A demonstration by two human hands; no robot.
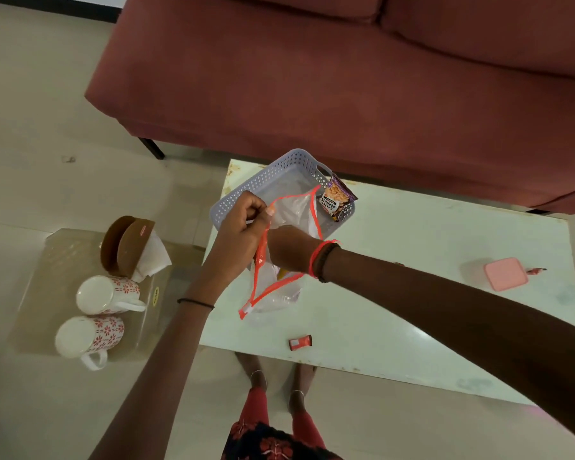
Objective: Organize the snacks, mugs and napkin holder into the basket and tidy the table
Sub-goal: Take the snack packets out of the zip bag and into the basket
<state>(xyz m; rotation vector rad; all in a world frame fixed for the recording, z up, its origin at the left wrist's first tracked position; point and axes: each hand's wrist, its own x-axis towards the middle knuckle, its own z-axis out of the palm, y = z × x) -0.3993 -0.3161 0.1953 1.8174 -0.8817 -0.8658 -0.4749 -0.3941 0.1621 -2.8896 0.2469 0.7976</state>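
While the left hand (pixel 243 217) pinches the orange rim of the clear zip bag (pixel 274 295), the right hand (pixel 289 247) sits in its mouth, fingers hidden, so its grip cannot be told. Just behind, the basket (pixel 246 194) on the tabletop (pixel 412 293) holds a peanut packet (pixel 336 200). The mugs (pixel 107 293) and napkin holder (pixel 123 244) stand on a box (pixel 44 287) to the left.

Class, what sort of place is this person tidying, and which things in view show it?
Probably a home living room: a dusty-red sofa stands behind a low white coffee table, and two floral mugs and a napkin holder sit beside it on a box.
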